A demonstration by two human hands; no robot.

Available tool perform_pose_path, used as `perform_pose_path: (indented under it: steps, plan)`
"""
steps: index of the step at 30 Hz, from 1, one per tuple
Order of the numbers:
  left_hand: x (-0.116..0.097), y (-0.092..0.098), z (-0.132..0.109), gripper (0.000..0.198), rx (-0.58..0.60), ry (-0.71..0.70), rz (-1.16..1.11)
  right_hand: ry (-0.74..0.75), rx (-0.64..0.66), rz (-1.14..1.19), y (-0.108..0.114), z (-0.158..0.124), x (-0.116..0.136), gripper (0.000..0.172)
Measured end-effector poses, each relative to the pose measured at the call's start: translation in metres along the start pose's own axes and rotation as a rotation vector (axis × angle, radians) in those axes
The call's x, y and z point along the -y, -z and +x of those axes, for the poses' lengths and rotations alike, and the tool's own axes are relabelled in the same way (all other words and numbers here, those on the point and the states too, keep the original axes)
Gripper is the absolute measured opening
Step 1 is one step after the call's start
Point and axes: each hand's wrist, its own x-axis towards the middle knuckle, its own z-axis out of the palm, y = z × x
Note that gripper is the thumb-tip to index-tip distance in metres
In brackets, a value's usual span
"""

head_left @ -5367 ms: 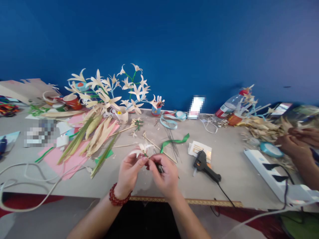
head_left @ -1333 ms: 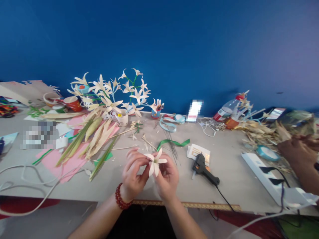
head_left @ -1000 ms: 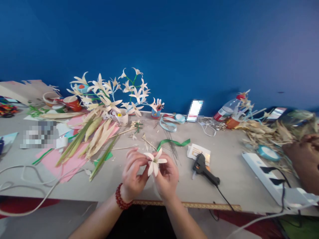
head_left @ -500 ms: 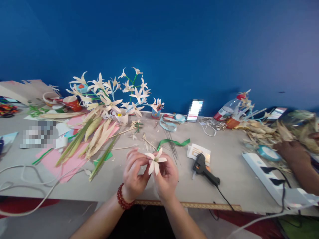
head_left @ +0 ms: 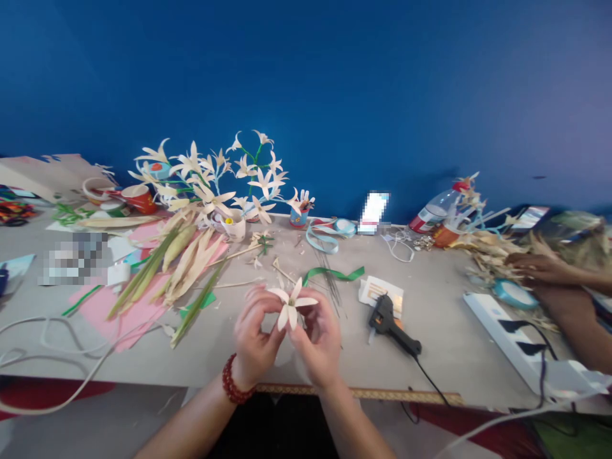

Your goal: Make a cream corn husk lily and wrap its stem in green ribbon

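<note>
Cream-white petals, five of them, make up the flower [head_left: 291, 305], the landmark for all positions I give. I observe it through the head camera, held above the near part of the grey table [head_left: 444, 357], its open face turned upward to the lens. The left hand [head_left: 255, 331], with a red beaded bracelet [head_left: 233, 382] at its wrist, and the right hand [head_left: 318, 341] grasp the flower together, fingers curled and thumbs close beneath the petals — the exact contact behind them I cannot tell. Just beyond the flower, to its right, I note a green ribbon [head_left: 342, 275] lying across thin dark wires [head_left: 338, 298]. Farther right of it a black glue gun [head_left: 394, 325] rests partly on a white card [head_left: 368, 290]. To the left of the flower lie pale husks [head_left: 194, 262] and pink paper [head_left: 102, 312]; beyond it, toward the blue wall [head_left: 306, 76], stands a white cup [head_left: 236, 226] beneath a spread of similar blooms [head_left: 210, 199]. Well to its right I find a white power strip [head_left: 490, 331], a light-blue ribbon roll [head_left: 516, 293] and — just past the roll — a co-worker's hand [head_left: 542, 266].
</note>
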Motion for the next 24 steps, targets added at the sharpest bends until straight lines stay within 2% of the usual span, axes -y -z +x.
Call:
perform_pose_path:
  steps: [2,4,5,7,11,12,15,17,20,24]
  plan:
    - [0.002,0.000,0.000,0.004,0.010,0.267,-0.161,-0.029,0.026,0.026,0.004,0.001,-0.001,0.033]
    - [0.005,0.001,0.001,0.008,-0.015,0.546,-0.387,-0.023,-0.012,0.019,0.010,0.002,-0.003,0.020]
    - [0.006,0.002,0.002,0.011,-0.038,0.649,-0.496,-0.015,-0.040,-0.006,0.014,0.003,-0.005,0.012]
    - [0.007,0.003,0.005,0.015,-0.073,0.762,-0.649,-0.002,-0.081,-0.072,0.021,0.004,-0.010,0.018]
    - [0.003,0.005,0.009,0.016,-0.071,0.806,-0.737,0.090,-0.021,-0.141,0.028,0.002,-0.010,0.037]
    - [0.002,0.005,0.009,0.016,-0.070,0.808,-0.744,0.118,0.020,-0.164,0.028,0.001,-0.008,0.034]
    - [-0.002,0.005,0.008,0.016,-0.062,0.824,-0.762,0.141,0.157,-0.300,0.022,-0.002,0.001,0.010]
    - [-0.003,0.006,0.007,0.015,-0.058,0.829,-0.778,0.171,0.182,-0.380,0.016,-0.003,0.005,0.014]
    - [-0.005,0.006,0.007,0.014,-0.063,0.820,-0.806,0.248,0.139,-0.421,0.010,-0.003,0.006,0.010]
    - [-0.006,0.007,0.009,0.012,-0.025,0.836,-0.865,0.211,0.126,-0.464,0.011,-0.001,0.007,0.011]
